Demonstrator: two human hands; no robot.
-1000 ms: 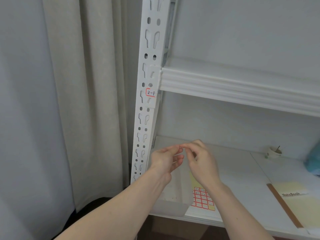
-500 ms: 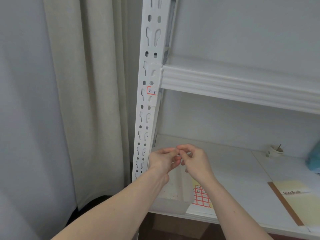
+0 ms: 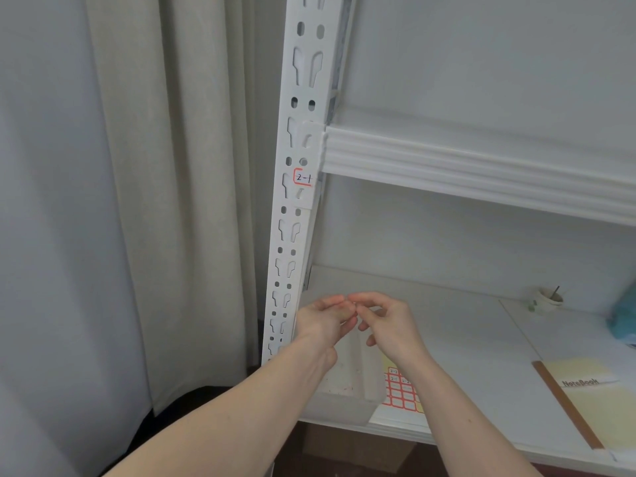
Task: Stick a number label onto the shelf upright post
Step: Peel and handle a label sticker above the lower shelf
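Note:
A white perforated upright post runs from the top of the view down to the lower shelf. A red-bordered label reading "2-1" is stuck on it, just under the upper shelf beam. My left hand and my right hand meet fingertip to fingertip in front of the lower shelf, right of the post. Something small seems pinched between the fingertips; it is too small and blurred to tell what. A sheet of red-bordered labels lies on the shelf below my right wrist.
The lower shelf board carries a yellow notebook at the right, a small white cup at the back and a teal object at the right edge. A beige curtain hangs left of the post.
Both hands have stayed together at the fingertips and sunk slightly. The view has shifted a little.

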